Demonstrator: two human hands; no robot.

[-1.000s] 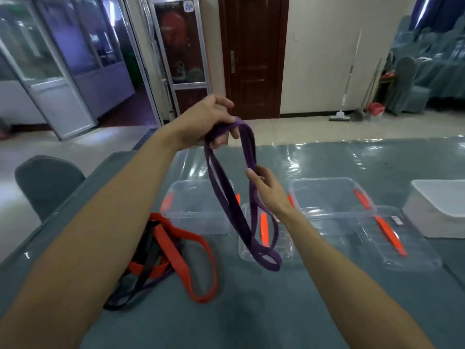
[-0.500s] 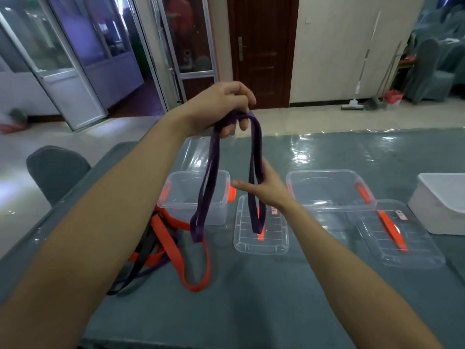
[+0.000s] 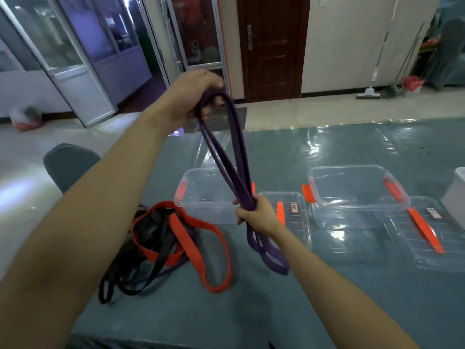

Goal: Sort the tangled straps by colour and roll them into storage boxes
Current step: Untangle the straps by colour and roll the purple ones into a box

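Note:
A purple strap (image 3: 237, 157) hangs folded in several strands above the table. My left hand (image 3: 193, 96) grips its top fold, raised high. My right hand (image 3: 256, 214) is closed round all the strands lower down, and the strap's loops dangle below it to the tabletop. A tangle of red straps (image 3: 191, 233), black straps (image 3: 156, 250) and a thin purple one lies on the table at the left. Two clear storage boxes with orange clips stand open behind: one (image 3: 201, 205) just past the tangle, one (image 3: 352, 197) to the right.
Two clear lids with orange handles lie flat, one (image 3: 299, 222) between the boxes and one (image 3: 427, 235) at the right. A white bin (image 3: 456, 195) sits at the right edge. A grey chair back (image 3: 68, 165) stands left of the grey-green table (image 3: 226, 311).
My right hand went from touching one strand with open fingers to gripping all the strands together lower down. The loops now hang below that hand. My left hand stayed up.

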